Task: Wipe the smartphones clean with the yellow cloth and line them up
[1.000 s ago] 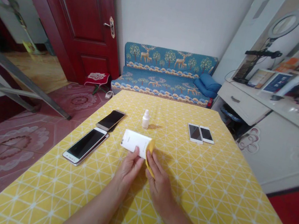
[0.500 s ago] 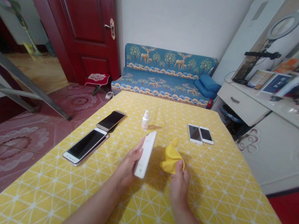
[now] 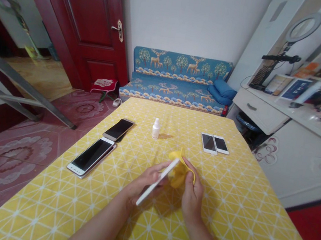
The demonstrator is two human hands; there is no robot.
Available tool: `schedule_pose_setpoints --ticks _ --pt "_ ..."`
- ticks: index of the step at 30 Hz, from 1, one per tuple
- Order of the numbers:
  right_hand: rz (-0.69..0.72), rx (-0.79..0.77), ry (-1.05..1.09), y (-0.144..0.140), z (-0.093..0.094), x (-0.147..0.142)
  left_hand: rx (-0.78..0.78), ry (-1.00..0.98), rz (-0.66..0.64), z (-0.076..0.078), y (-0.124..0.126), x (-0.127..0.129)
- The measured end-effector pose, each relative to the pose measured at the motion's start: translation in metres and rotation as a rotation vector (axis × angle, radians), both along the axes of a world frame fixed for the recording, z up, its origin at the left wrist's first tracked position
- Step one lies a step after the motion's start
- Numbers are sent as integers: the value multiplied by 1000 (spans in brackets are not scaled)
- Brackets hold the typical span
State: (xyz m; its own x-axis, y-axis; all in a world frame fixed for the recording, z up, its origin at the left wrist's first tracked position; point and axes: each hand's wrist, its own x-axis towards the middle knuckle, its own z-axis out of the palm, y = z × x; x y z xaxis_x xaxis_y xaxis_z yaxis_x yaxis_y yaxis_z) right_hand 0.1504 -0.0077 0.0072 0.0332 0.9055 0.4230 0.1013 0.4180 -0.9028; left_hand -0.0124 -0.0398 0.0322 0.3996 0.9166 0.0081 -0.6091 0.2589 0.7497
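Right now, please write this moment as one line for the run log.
left hand: holds white phone tilted on edge | right hand: presses yellow cloth against phone | nearby: small white bottle, four other phones on yellow tablecloth

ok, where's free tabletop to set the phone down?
Bare cloth on the table right of the right hand, and the near left corner below the big phone. Crowded: the far row of dark phone, bottle, two white phones.

Table [image 3: 221,230] fills lower frame. Bottle [image 3: 155,128] at centre. 2 phones [image 3: 105,143] left of it, 2 more phones [image 3: 215,143] to its right. Below bottle: left hand [image 3: 145,181] w/ phone [image 3: 158,181], cloth [image 3: 179,169] in right hand [image 3: 193,192] beside it. Sofa [image 3: 180,80] behind table, door [image 3: 82,15] upper left, shelf unit [image 3: 305,108] on right.
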Motion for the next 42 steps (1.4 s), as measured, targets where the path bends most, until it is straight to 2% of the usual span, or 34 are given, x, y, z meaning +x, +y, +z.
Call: schedule_pose_setpoints --ticks 3,6,8,11,14,19,22,24,26,28,30,32,34,36,39,42 --pt "34 65 -244 4 -9 -4 -64 -156 96 2 0 0" --pt "211 192 -556 -1 -11 -11 -98 -176 328 3 4 0" --pt "270 222 -603 -8 -6 -14 -96 -161 485 0 8 0" --pt "239 204 -428 -16 2 -14 -92 -146 615 -6 14 1" --pt "206 80 -190 -19 7 -12 -75 -142 629 -10 15 5" --pt "286 -330 50 -14 8 -13 -62 -93 612 -7 12 12" --pt "278 -439 181 -8 7 -11 -67 -81 558 -3 12 14" --pt "233 -441 249 -2 6 -5 -66 -72 512 -3 12 13" --pt "136 -381 234 5 8 5 -71 -60 469 -4 12 12" --pt "-6 -270 100 11 12 20 -79 -41 433 -6 11 11" --pt "-148 -94 -110 15 16 34 -89 -27 391 -8 10 11" --pt "-230 134 -323 17 18 42 -110 -32 338 -10 8 13" --pt "-200 327 -493 14 17 41 -132 -54 280 -13 7 17" --pt "-81 435 -631 7 15 32 -134 -77 261 -15 7 21" --pt "107 482 -730 -5 13 11 -137 -67 349 -16 8 23" --pt "208 431 -644 -13 13 -1 -148 -57 484 -13 10 19"
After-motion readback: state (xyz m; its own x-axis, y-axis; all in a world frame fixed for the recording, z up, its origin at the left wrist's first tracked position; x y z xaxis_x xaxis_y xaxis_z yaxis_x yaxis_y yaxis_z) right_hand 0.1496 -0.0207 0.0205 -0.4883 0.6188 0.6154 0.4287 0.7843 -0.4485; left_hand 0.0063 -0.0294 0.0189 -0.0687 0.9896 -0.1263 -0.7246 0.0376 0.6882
